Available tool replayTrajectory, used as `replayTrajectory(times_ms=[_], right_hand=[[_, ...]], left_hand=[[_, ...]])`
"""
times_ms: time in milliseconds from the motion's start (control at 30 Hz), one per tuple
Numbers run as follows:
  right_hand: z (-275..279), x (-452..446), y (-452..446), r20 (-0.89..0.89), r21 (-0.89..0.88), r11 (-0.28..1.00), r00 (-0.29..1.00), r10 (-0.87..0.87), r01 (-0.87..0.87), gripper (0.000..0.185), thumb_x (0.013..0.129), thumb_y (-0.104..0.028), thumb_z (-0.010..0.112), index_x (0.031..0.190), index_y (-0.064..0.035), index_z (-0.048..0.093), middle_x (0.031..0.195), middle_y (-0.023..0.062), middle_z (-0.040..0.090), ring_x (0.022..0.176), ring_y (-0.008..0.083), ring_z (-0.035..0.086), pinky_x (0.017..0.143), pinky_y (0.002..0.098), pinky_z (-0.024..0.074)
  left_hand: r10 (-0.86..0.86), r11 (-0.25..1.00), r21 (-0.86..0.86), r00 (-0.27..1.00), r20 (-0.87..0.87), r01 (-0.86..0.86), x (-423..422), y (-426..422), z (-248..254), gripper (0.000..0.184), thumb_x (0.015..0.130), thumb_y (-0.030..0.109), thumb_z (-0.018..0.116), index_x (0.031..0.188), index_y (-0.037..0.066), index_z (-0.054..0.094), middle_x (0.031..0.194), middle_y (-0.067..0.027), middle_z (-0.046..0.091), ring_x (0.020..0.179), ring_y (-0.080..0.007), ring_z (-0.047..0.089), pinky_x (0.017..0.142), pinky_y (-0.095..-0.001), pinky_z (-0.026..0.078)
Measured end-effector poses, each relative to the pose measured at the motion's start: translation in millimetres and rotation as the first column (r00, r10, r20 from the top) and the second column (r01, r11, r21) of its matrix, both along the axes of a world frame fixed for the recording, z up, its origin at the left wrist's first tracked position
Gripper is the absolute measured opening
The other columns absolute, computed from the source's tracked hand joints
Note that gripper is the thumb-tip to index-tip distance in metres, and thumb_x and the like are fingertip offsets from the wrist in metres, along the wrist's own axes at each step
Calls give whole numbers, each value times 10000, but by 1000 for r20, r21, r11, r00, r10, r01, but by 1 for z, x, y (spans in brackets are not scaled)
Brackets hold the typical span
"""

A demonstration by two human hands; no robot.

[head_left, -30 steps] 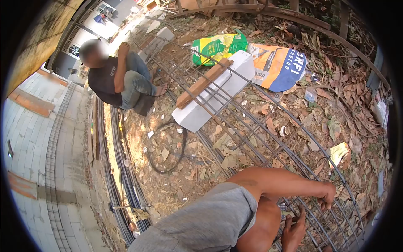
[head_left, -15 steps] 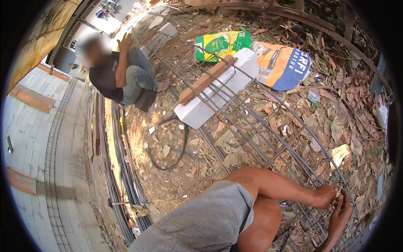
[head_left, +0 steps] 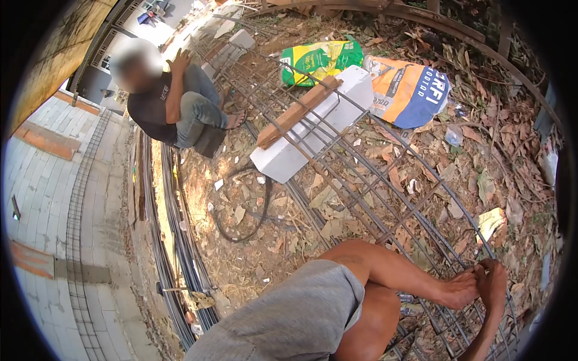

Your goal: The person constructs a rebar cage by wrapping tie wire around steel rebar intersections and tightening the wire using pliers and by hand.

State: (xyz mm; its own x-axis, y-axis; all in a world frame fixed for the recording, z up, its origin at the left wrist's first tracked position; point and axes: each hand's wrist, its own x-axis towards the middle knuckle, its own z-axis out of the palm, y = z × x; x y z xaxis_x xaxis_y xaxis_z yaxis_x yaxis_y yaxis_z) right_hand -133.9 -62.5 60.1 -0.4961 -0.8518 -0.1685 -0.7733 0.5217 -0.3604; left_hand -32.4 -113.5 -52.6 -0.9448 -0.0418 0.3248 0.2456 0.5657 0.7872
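A long cage of steel reinforcing bars (head_left: 394,201) runs from the far top down to the lower right. At its near end my left hand (head_left: 460,290) and my right hand (head_left: 494,280) meet over the outer bars. The left fingers are pressed together towards the right hand. My right hand's fingers bend down against them in a pinch. Whatever lies between the fingertips is too small or hidden to make out. My left forearm crosses above my bent knee (head_left: 370,325).
A white block (head_left: 313,129) and a wooden plank (head_left: 298,113) sit at the cage. A co-worker (head_left: 162,99) squats at upper left. Green (head_left: 322,63) and orange-blue bags (head_left: 406,90) lie beyond. A black hose loop (head_left: 265,207) and bundled bars (head_left: 174,240) lie leftward.
My right hand has shifted slightly up and its fingers have curled over to meet the left hand's fingers. The left hand has turned a little. The co-worker stays squatting.
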Motion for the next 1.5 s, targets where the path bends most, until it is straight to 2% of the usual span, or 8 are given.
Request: replayTrajectory(times_ms=[300, 500, 867, 1100, 1200, 1300, 1400, 1500], right_hand=[[-10, -9, -1, 77, 85, 990, 990, -122, 116, 137, 886, -61, 696, 902, 70, 657, 834, 251, 687, 796, 419, 679, 736, 477, 497], [-8, 2, -2, 189, -196, 945, 956, -225, 262, 175, 938, -110, 656, 1000, 52, 670, 786, 232, 678, 701, 362, 661, 677, 449, 482], [-12, -22, -7, 43, 137, 981, 990, 133, -138, 213, 870, -138, 726, 1034, -5, 751, 844, 219, 700, 756, 394, 687, 733, 483, 517], [-27, -66, 75, 548, -289, 684, 702, -456, 670, 492, 1046, -425, 607, 1127, 55, 676, 633, 17, 487, 518, 103, 539, 477, 321, 410], [12, -47, 68, 539, -90, 831, 729, -422, 548, 483, 1044, -425, 596, 1139, 43, 671, 703, 31, 531, 533, 133, 542, 495, 308, 413], [51, -13, 28, 200, -85, 983, 970, -142, 161, 350, 1039, -325, 596, 1106, 3, 699, 815, 113, 625, 657, 256, 619, 615, 382, 478], [58, -1, 1, -118, 25, 999, 992, 47, -44, 232, 1034, -224, 597, 1072, -37, 728, 927, 196, 719, 781, 380, 695, 734, 457, 542], [58, -3, -12, -260, 239, 957, 939, 225, -163, 197, 1006, -224, 632, 969, -48, 712, 892, 174, 711, 807, 375, 704, 724, 470, 537]], left_hand=[[47, 995, 91, 998, -41, -43, -5, 12, -22, 70, 700, 92, 642, 766, 82, 620, 775, -131, 615, 925, -355, 573, 845, -474, 406], [89, 996, -9, 988, -124, -91, -4, 17, -33, 56, 706, 107, 643, 732, 114, 594, 735, -125, 603, 865, -343, 556, 768, -466, 397], [214, 974, 112, 963, -162, -197, 7, 3, 7, 59, 639, 36, 656, 643, 43, 597, 721, -193, 620, 746, -376, 610, 703, -467, 431], [62, 992, 117, 996, -58, -55, 9, 1, -6, 73, 647, 32, 674, 663, 60, 608, 777, -149, 605, 776, -326, 548, 797, -449, 404], [148, 979, 135, 988, 33, -151, 5, 1, -62, 109, 685, 32, 653, 638, 69, 562, 774, -133, 574, 801, -305, 513, 863, -455, 401], [46, 969, 237, 993, 112, -72, 17, -8, 11, 80, 727, 25, 627, 662, 72, 620, 769, -143, 591, 878, -316, 581, 1065, -494, 404], [-94, 979, -169, 986, 134, 116, 14, -21, 26, 78, 738, 66, 664, 803, 72, 708, 904, -149, 724, 1031, -315, 662, 1082, -525, 413], [-68, 990, -123, 997, 22, 71, 12, -17, 17, 82, 813, 112, 679, 867, 62, 717, 905, -138, 729, 1048, -313, 664, 1069, -515, 424]])
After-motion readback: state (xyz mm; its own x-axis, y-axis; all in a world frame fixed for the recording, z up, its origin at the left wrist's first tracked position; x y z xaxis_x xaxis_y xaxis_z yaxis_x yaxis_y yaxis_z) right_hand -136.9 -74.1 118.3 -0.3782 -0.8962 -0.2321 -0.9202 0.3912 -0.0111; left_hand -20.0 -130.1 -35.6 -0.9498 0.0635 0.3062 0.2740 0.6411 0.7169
